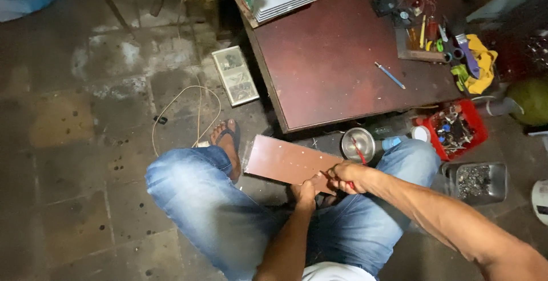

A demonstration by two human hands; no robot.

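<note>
Both hands on a brown board, held between the knees just in front of the low red-brown table [342, 58].

Left hand [305, 191] grips the near edge of the board [288, 161]; right hand [347, 176] is closed around a red-handled tool [358, 152], tip at the board's right end. Board: flat, rectangular, reddish-brown, dotted with small pale holes, tilted slightly. A steel bowl [358, 143] sits just beyond it, beside the table's near edge.
</note>
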